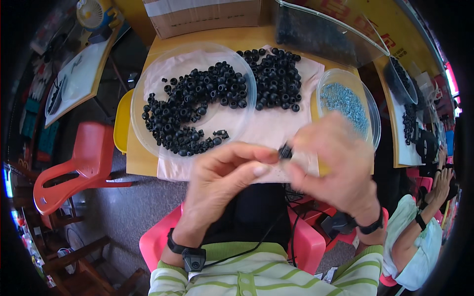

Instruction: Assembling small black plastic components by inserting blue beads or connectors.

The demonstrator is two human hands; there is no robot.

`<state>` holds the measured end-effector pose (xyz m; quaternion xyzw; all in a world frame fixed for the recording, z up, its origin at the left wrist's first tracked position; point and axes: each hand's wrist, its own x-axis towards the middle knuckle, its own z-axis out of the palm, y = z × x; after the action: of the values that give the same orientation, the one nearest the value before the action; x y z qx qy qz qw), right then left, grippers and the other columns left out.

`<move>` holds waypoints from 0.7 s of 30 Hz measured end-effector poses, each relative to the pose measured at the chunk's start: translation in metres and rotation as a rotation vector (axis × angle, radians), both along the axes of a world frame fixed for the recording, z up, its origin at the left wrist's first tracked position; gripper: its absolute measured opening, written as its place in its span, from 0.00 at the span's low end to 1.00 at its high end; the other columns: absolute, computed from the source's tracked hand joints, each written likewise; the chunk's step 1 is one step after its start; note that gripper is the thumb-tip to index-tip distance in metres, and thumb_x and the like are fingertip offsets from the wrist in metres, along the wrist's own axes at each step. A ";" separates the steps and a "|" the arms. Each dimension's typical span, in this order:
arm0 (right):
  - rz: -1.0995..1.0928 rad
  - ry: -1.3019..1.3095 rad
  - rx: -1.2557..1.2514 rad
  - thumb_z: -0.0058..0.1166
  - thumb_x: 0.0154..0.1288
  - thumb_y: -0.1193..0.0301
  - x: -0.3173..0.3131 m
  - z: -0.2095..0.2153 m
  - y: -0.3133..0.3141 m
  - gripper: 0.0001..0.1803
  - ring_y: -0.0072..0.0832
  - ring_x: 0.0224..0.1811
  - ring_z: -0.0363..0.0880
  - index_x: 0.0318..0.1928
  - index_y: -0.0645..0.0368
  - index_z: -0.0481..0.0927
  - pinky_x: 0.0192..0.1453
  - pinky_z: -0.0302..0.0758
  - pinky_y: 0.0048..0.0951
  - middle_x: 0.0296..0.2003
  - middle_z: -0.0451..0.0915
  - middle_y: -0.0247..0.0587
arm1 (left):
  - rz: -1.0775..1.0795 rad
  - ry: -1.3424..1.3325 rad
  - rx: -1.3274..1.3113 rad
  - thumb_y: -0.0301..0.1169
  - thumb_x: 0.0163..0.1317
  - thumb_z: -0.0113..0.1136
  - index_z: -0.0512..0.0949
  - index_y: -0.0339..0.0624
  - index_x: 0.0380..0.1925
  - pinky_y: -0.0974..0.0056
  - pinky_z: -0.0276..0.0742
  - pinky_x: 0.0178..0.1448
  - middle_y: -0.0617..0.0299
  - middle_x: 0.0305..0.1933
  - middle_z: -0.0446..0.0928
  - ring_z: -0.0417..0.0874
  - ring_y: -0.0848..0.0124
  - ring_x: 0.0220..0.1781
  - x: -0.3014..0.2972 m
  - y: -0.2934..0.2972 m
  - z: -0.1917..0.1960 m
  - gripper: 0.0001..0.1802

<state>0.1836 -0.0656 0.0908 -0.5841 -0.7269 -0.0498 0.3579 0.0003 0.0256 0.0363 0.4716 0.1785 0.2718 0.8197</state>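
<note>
My left hand (224, 180) and my right hand (335, 165) meet over the near edge of the wooden table (143, 163), pinching one small black rubber ring (285, 151) between their fingertips. The right hand is blurred. Beyond them a clear round bowl (148, 79) holds several black rings (190, 111). A loose heap of black rings (276, 79) lies on the pale cloth (276, 126) to the bowl's right. A smaller clear bowl (374, 116) with tiny blue-grey parts (345, 101) stands at the right.
A cardboard box (202, 15) and a clear bag of dark parts (321, 34) sit at the table's far edge. A red plastic chair (79, 167) stands at the left. Another person's arm (419, 222) works at the right, by a table with more black rings (409, 123).
</note>
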 end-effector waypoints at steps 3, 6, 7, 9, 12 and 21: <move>-0.332 0.131 -0.068 0.65 0.53 0.75 0.036 0.025 0.021 0.13 0.15 0.31 0.74 0.41 0.58 0.83 0.32 0.71 0.21 0.32 0.80 0.29 | 0.329 0.409 0.592 0.22 0.60 0.63 0.83 0.33 0.42 0.71 0.76 0.46 0.58 0.42 0.83 0.81 0.75 0.40 -0.007 0.026 0.005 0.10; -0.583 0.076 0.012 0.62 0.63 0.63 0.094 0.043 0.044 0.12 0.10 0.31 0.70 0.43 0.55 0.84 0.32 0.68 0.20 0.32 0.79 0.23 | 0.389 0.698 0.924 0.22 0.57 0.65 0.83 0.32 0.40 0.70 0.74 0.38 0.55 0.38 0.82 0.79 0.73 0.33 -0.030 0.049 0.009 0.10; -0.593 0.089 0.008 0.61 0.64 0.59 0.131 0.043 0.054 0.14 0.10 0.32 0.70 0.43 0.54 0.84 0.34 0.68 0.19 0.32 0.79 0.23 | 0.388 0.777 0.906 0.25 0.55 0.67 0.82 0.33 0.40 0.68 0.73 0.38 0.55 0.37 0.82 0.79 0.70 0.32 -0.039 0.053 0.016 0.12; -0.714 0.039 -0.072 0.58 0.65 0.51 0.173 0.052 0.065 0.19 0.12 0.34 0.72 0.44 0.53 0.85 0.38 0.68 0.19 0.31 0.80 0.23 | 0.350 0.857 0.932 0.26 0.54 0.68 0.82 0.34 0.41 0.67 0.73 0.38 0.54 0.36 0.82 0.79 0.68 0.32 -0.050 0.062 0.024 0.14; -0.815 -0.121 -0.221 0.55 0.64 0.45 0.223 0.051 0.082 0.26 0.16 0.36 0.76 0.45 0.55 0.84 0.43 0.71 0.22 0.31 0.81 0.28 | 0.230 0.912 1.055 0.28 0.50 0.70 0.82 0.35 0.41 0.63 0.74 0.40 0.53 0.36 0.81 0.79 0.64 0.33 -0.062 0.079 0.031 0.18; -0.738 -0.020 -0.071 0.58 0.64 0.55 0.163 0.032 0.071 0.22 0.19 0.39 0.77 0.50 0.58 0.82 0.47 0.71 0.23 0.35 0.82 0.34 | -0.058 0.904 1.062 0.27 0.45 0.71 0.80 0.32 0.42 0.64 0.73 0.43 0.55 0.38 0.78 0.79 0.66 0.36 -0.064 0.095 0.032 0.21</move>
<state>0.3469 0.0050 0.1224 -0.8183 -0.4721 -0.1561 0.2883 -0.0638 0.1210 0.0685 0.8799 0.3326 0.0773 0.3305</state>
